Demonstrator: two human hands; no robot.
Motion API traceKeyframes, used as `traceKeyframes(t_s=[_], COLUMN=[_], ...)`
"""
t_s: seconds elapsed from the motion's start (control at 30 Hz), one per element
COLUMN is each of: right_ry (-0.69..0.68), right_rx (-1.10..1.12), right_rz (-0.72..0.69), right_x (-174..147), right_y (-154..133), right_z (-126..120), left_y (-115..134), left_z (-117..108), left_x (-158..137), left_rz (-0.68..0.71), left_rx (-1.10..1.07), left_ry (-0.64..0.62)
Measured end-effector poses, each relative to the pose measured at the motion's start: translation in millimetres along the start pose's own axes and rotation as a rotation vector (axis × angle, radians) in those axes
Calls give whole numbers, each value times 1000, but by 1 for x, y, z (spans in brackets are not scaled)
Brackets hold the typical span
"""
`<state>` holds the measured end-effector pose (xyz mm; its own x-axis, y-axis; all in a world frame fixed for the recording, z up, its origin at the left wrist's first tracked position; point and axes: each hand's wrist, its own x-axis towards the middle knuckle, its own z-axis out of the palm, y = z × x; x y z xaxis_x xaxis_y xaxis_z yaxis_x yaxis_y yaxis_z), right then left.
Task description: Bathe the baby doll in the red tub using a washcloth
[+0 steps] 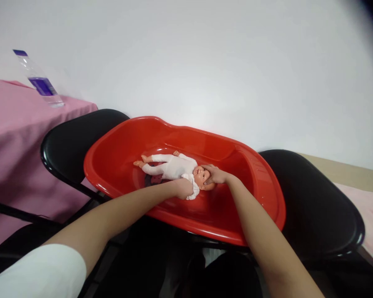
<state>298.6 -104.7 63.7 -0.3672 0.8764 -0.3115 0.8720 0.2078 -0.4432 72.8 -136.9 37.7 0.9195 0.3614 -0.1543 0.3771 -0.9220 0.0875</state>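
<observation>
White sleeve cloth shows at the near left edge, covering the person's upper arm. From there two bare forearms reach forward into a glossy red plastic baby tub [261, 186] that rests across the seats of two black folding chairs, left chair [68, 145] and right chair [317, 198].

Left hand [184, 188] is curled around the shoulder and upper side of a small baby doll [174, 166], fingers closed on it. Right hand [216, 174] cups the doll's head, its fingertips resting on the face and its grip loosely closed around the head rather than pinching.

Doll lies on its back along the tub floor, head toward the right, legs stretched toward the left. It wears a white one-piece suit, with bare feet and a bare hand showing. No water can be seen in the tub, and the suit is on, so the handling looks to be at an early stage: the doll is placed and supported, with little else visibly done.

Farther left, a desk with a pink cloth [15, 124] carries a clear water bottle [39, 80] with a purple label. A plain white wall fills the background.
</observation>
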Motion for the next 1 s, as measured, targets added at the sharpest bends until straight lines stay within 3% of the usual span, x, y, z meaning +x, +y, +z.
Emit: traceKeyframes(t_s=[0.1, 0.23, 0.3, 0.43, 0.53, 0.7, 1.0], right_ry=[-7, -10, -7, -5, -13, -7, -1], right_rx=[5, 16, 18, 2, -4, 7, -18], right_rz=[8, 8, 18, 26, 9, 27, 16], right_x=[-2, -5, -4, -1, 1, 0, 3], right_y=[-3, -7, -6, -2, 0, 0, 1], right_z=[0, -2, -2, -1, -2, -3, -2], left_y=[1, -10, -20, -38, -42, -36, -38], left_z=[-2, -2, -5, -16, -19, -7, -2], left_x=[-4, -15, -23, -41, -45, -37, -35], left_rz=[-60, -131, -160, -311, -351, -214, -207], left_rx=[19, -46, -96, -139, -162, -164, -148], left_ry=[-244, -338, -218, 209, 318, 143, -79])
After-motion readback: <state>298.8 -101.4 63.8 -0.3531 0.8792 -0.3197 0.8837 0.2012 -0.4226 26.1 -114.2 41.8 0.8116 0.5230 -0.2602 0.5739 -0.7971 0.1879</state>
